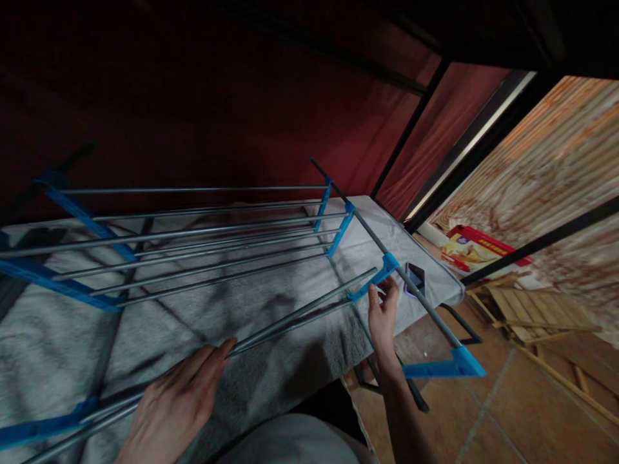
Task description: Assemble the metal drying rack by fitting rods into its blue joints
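A rack of grey metal tubes and blue plastic brackets lies over a grey cloth (271, 361). My left hand (176, 396) is closed around a loose-ended grey metal tube (309, 306), with a second tube running just below it. The tube's far end sits beside a blue bracket (389, 261), apart from its socket as far as I can see. On that bracket's underside, my right hand (384, 316) has its thumb and fingers curled; part of the grip is hidden. Farther back, several tubes (232, 227) span between blue brackets at both sides.
A phone (414, 280) rests on the cloth right of the bracket. One blue bracket (447, 366) juts out over the tiled floor (493, 412). Folded wooden slats (527, 309) and a red and yellow box (483, 248) stand right. Behind the rack is a dark red panel (217, 116).
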Available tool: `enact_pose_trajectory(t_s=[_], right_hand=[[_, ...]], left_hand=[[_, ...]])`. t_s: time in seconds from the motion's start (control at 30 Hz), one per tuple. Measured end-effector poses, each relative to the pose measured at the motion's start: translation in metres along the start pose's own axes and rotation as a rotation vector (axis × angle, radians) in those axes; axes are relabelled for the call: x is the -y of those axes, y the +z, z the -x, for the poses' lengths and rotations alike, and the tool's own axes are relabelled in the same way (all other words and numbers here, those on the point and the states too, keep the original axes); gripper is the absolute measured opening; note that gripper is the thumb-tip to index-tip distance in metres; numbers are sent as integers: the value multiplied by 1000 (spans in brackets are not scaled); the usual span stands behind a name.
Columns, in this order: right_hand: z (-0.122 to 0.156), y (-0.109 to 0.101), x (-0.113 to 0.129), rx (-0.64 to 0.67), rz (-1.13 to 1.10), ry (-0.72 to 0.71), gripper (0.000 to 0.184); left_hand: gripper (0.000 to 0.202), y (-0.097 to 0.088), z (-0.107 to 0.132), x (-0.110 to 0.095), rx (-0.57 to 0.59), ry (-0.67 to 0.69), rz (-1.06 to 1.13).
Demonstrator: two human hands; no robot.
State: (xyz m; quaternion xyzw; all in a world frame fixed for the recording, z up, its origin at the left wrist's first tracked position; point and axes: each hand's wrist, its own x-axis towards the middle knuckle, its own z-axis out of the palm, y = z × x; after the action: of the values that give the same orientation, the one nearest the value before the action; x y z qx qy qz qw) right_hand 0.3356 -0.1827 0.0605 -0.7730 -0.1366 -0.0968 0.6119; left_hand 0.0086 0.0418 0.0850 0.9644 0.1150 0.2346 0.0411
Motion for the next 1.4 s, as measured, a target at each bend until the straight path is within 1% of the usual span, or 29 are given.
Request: enact_pose_trajectory(t_s=[0.1, 0.23, 0.3, 0.47, 0.63, 0.87, 1.1, 1.27, 1.4], right_hand=[[-11, 1, -2, 33, 29, -34, 50], [-22, 3, -6, 22, 75, -93, 47], [-25, 3, -6, 25, 75, -92, 45], [-24, 3, -6, 41, 60, -64, 42], [-23, 2, -6, 41, 37, -37, 40], [-23, 2, -8, 58, 41, -53, 44], [-22, 3, -10, 33, 49, -21, 43], [-21, 2, -12, 33, 26, -29, 45], [-21, 1, -14, 45, 29, -28, 45]], left_hand=[[42, 0, -4, -1, -26, 20, -6], [40, -2, -5, -1, -55, 53, -19], [40, -2, -6, -1, -64, 50, -32], [39, -4, -9, -2, -66, 56, -46], [41, -6, -11, -4, -65, 47, 20], [36, 1, -8, -1, -70, 25, 41], [42, 5, -4, 2, -7, 5, 90], [37, 5, -6, 0, -42, 16, 87], [37, 4, -8, -2, -40, 21, 75]])
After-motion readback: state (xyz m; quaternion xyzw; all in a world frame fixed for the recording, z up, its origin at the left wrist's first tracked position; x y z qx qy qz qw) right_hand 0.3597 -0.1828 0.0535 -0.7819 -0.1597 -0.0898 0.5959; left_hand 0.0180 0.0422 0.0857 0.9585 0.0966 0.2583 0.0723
